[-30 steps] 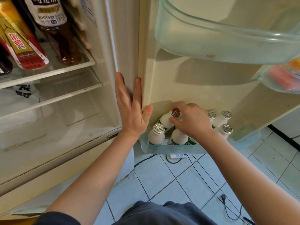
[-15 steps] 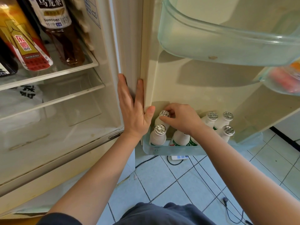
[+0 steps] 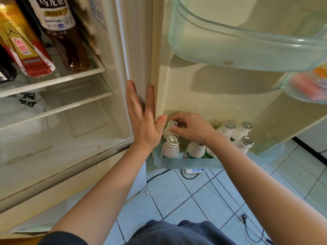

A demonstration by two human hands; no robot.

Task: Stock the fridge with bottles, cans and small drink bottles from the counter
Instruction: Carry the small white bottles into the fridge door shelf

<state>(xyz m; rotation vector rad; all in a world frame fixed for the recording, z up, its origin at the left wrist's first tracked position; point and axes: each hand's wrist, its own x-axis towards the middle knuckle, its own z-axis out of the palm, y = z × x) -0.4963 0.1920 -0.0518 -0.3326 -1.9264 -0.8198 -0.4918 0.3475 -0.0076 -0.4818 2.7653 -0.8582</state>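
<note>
Several small white drink bottles with foil caps stand in the lowest door bin (image 3: 185,164) of the open fridge. My right hand (image 3: 192,129) pinches the neck of the back-left small bottle (image 3: 172,125), which stands nearly upright in the bin's left corner. In front of it stands another small bottle (image 3: 170,147). Three more small bottles (image 3: 237,131) stand at the bin's right end, and others are partly hidden under my wrist. My left hand (image 3: 143,119) lies flat with fingers spread against the fridge's edge by the door hinge.
Large bottles stand on the upper fridge shelf: a brown tea bottle (image 3: 65,32) and a yellow-red labelled bottle (image 3: 26,50). A clear door bin (image 3: 244,50) hangs above. A power strip (image 3: 194,171) and cables lie on the tiled floor below the door.
My right hand has carried the small bottle leftward into the back-left corner of the bin and stood it up from its tilt. My left hand has stayed on the fridge edge.
</note>
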